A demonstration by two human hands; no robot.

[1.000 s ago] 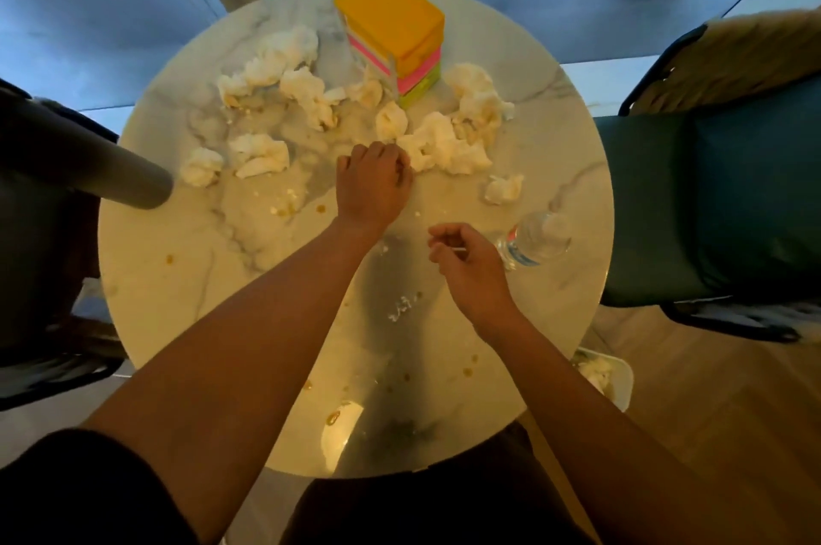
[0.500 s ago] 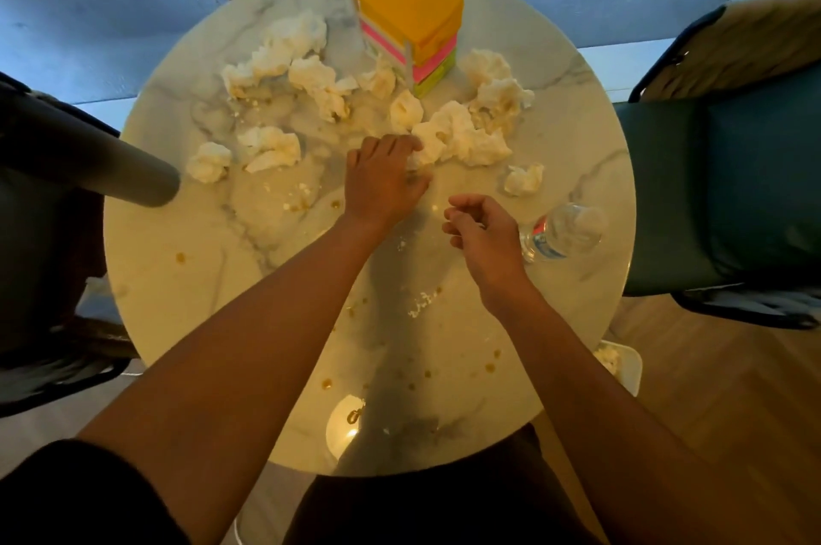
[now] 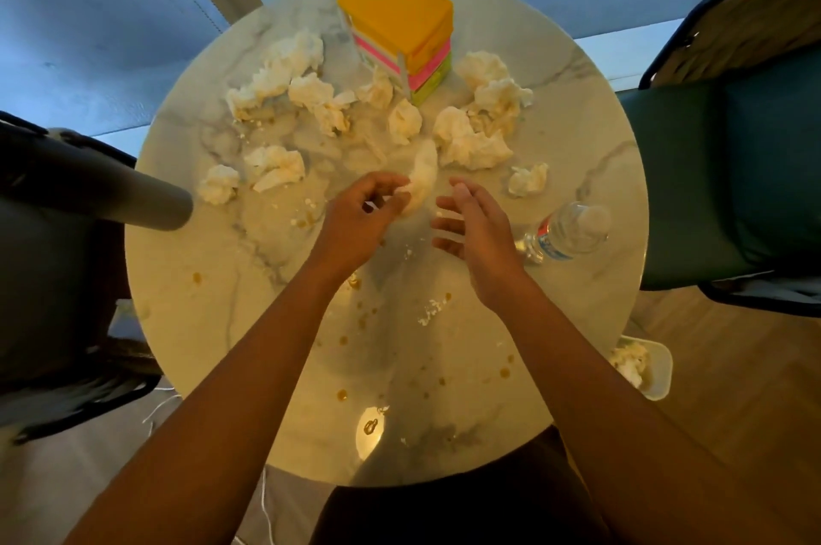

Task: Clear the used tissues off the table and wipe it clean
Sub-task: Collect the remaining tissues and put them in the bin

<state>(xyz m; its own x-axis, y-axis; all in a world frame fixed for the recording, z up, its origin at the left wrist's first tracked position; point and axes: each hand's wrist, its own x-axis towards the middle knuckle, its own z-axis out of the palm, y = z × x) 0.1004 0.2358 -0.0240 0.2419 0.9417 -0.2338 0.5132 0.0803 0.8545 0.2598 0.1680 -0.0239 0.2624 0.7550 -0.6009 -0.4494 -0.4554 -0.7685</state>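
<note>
L hand (image 3: 360, 215) pinches a tissue (image 3: 420, 182) w/ curled fingers, just above the table (image 3: 213, 322) centre. R hand (image 3: 473, 224) beside it, fingers spread & relaxed, holding nothing. More crumpled tissues (image 3: 471, 142) lie scattered across the far half, around a box (image 3: 397, 26) w/ orange top. Bottle (image 3: 568, 231) lies on its side just right of R hand. Brown drips (image 3: 342, 394) & crumbs dot the near half. Bin (image 3: 657, 371) w/ tissues sits below the right edge.

Roughly a dozen crumpled tissues (image 3: 275, 165) — one water bottle (image 3: 571, 231), one coloured box stack (image 3: 400, 29), two hands (image 3: 360, 218).
</note>
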